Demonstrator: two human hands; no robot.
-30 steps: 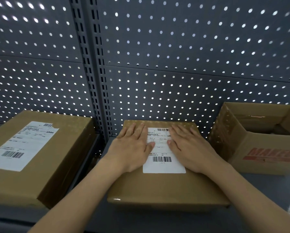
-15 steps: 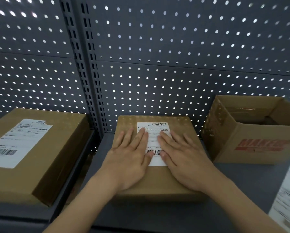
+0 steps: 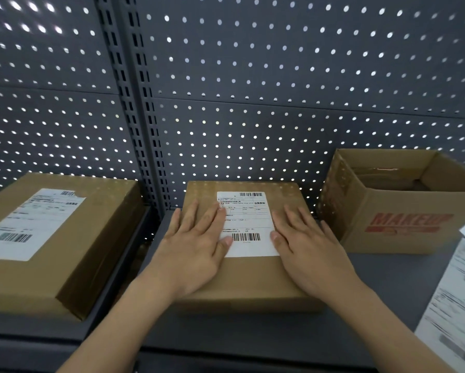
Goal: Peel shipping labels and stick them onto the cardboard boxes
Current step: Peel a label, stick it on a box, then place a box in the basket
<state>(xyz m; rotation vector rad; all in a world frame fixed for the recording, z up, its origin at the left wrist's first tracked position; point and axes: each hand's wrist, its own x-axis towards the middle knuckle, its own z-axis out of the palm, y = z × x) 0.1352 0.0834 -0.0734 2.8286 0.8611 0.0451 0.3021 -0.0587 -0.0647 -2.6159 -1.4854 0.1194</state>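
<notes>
A closed cardboard box [image 3: 250,281] lies in the middle of the grey shelf. A white shipping label [image 3: 249,223] with barcodes is stuck flat on its top. My left hand [image 3: 196,246] rests palm down on the box, its fingers spread and touching the label's left edge. My right hand [image 3: 304,246] lies flat on the other side, fingers apart, along the label's right edge. Neither hand holds anything. A larger closed box [image 3: 64,254] at the left carries its own white label [image 3: 34,222].
An open box [image 3: 403,230] with red "MAKEUP" print stands at the right. Sheets of printed labels [image 3: 457,300] lie at the right edge of the shelf. A perforated metal back panel [image 3: 280,90] and a slotted upright [image 3: 137,103] rise behind the boxes.
Both hands have slid apart, outward from the label's middle to its left and right edges. More of the label shows. The view has shifted slightly.
</notes>
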